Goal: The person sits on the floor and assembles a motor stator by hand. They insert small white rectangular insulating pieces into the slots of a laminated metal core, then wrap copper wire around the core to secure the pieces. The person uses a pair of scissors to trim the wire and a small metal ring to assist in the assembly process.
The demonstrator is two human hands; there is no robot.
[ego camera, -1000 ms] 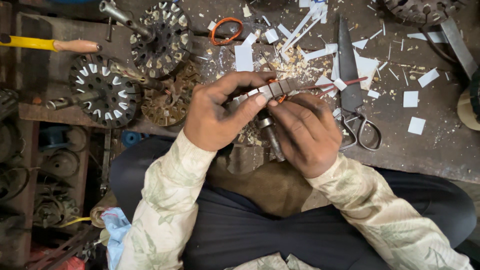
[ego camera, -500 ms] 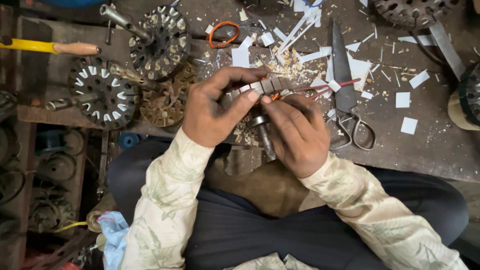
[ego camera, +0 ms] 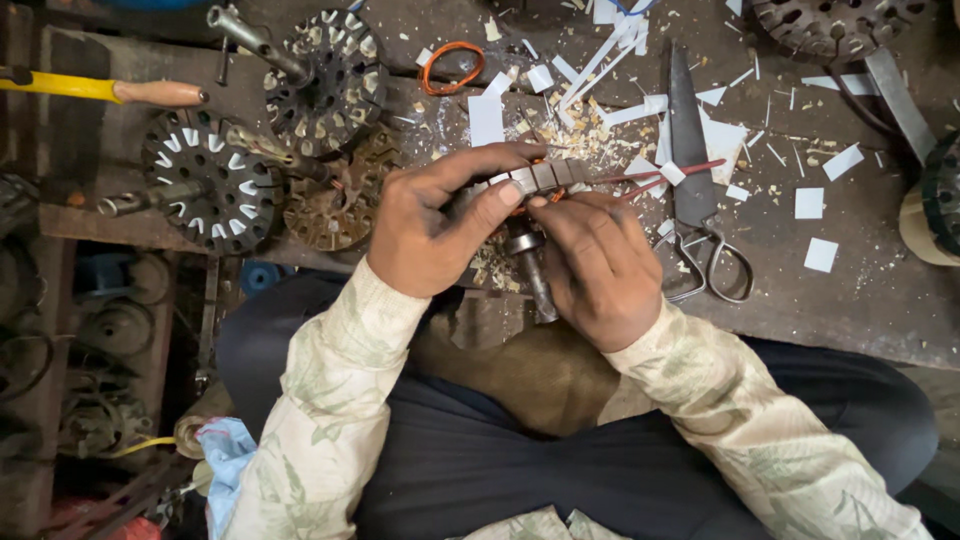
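While scissors (ego camera: 700, 190) are lying just right of them, the left hand (ego camera: 435, 225) and right hand (ego camera: 595, 265) are gripping one armature (ego camera: 535, 185) together, its shaft pointing down.

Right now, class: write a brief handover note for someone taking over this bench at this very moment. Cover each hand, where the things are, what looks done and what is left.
Left hand: grips the motor armature, thumb on its slotted core.
Right hand: fingers at the core's near side, by the shaft that points toward the lap.
Red wire leads run right from the core.
Scissors lie just right of the hands, amid cut white paper slips.
Done: two wheel-shaped stators to the left show white slot liners.
Left: I cannot tell how far the armature's slots are along.
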